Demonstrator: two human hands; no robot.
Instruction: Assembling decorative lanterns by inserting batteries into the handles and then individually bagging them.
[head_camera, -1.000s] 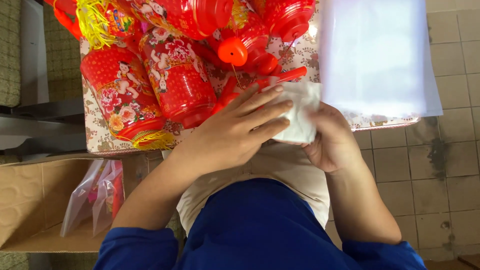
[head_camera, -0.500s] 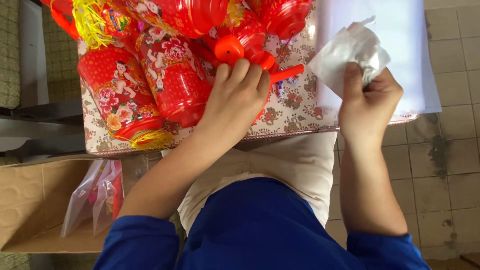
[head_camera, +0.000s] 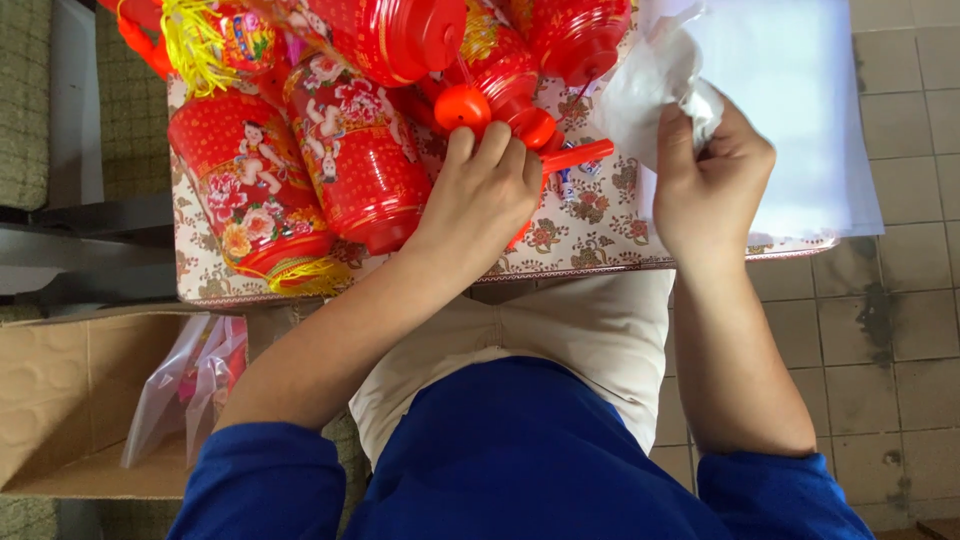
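Gripping a clear bag (head_camera: 655, 85) in closed fingers, the right hand (head_camera: 710, 185) holds it above the table (head_camera: 590, 235). Left hand (head_camera: 480, 195) curls around a red lantern (head_camera: 500, 95) lying among other lanterns (head_camera: 300, 170).

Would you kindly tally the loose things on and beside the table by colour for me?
Red: 5 lanterns in view, one decorated lantern at the left, one under the left hand; others are cut off at the top.
Clear: 1 plastic bag in the right hand.
White: 1 sheet stack.
Brown: 1 cardboard box.
Total: 8.
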